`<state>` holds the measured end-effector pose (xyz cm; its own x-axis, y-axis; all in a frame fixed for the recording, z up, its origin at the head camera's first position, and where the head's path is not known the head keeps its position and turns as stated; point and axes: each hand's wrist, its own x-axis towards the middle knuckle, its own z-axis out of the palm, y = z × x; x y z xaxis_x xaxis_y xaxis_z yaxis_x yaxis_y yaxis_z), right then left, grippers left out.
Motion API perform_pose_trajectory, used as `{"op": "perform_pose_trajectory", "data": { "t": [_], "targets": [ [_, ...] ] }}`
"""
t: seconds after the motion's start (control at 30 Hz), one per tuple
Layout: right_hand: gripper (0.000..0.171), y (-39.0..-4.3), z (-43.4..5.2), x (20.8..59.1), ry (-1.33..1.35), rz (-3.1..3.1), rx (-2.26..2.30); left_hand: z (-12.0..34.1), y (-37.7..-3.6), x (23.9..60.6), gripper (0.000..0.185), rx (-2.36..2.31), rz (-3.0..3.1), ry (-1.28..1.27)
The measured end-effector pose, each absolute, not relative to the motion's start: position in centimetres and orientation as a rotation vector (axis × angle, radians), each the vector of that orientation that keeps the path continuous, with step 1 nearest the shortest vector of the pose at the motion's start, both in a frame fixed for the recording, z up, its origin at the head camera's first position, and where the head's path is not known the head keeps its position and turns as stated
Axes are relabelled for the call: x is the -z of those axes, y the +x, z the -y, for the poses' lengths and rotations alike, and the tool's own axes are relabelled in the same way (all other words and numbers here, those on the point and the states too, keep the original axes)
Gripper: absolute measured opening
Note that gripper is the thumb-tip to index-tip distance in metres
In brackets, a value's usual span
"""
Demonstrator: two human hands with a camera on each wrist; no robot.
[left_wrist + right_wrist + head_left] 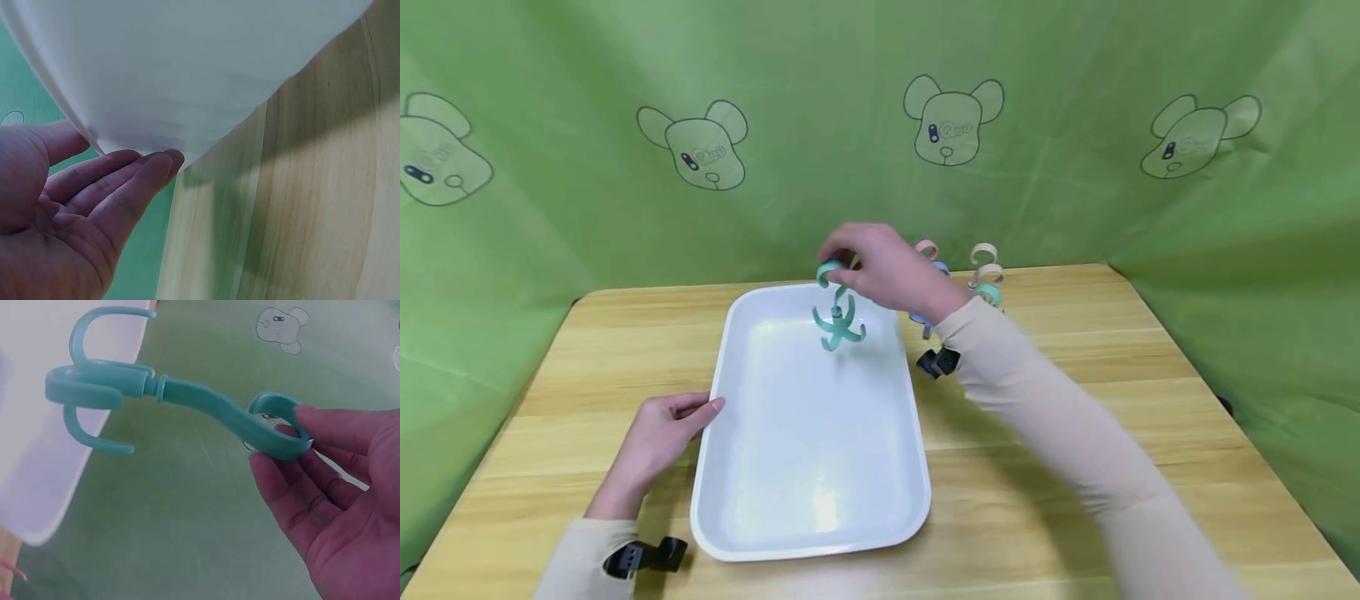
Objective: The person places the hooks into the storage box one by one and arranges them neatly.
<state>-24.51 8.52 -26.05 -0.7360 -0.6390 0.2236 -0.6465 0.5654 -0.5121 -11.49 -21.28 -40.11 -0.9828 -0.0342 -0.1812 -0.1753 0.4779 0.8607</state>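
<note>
while right hand (891,271) pinches one teal hook (837,317), maybe four hooks (977,279) behind.

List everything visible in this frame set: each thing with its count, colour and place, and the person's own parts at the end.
hook hanger: 1, teal, hanging over the far end of the tray, top hook pinched by the right hand
tray: 1, white, middle of the table
other hooks: several, pink, beige, blue and teal, far side of the table behind the right hand; exact count hidden
table: 1, light wood
backdrop: 1, green with mouse-head drawings, around the table
wrist straps: 2, black, one on each sleeve
left hand: fingers relaxed, tips at the tray's left rim
right hand: raised, holding the hook hanger
</note>
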Motion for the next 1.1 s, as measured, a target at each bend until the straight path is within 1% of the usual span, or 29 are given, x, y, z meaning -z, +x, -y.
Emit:
{"op": "perform_pose_trajectory", "data": {
  "t": [0.43,0.87,1.1],
  "targets": [
    [0.014,-26.9,-4.8,29.0,1.313,2.798,-1.027,21.4,-11.4,40.2,0.057,-1.541,-2.565,-0.187],
    [0.015,-28.7,-2.0,30.9,1.265,2.903,-1.068,21.4,-11.6,40.2,0.056,-1.530,-2.565,-0.203],
    [0.017,-29.0,-1.4,32.0,1.256,2.930,-1.065,21.4,-11.7,40.3,0.053,-1.555,-2.549,-0.204]
  ]
}}
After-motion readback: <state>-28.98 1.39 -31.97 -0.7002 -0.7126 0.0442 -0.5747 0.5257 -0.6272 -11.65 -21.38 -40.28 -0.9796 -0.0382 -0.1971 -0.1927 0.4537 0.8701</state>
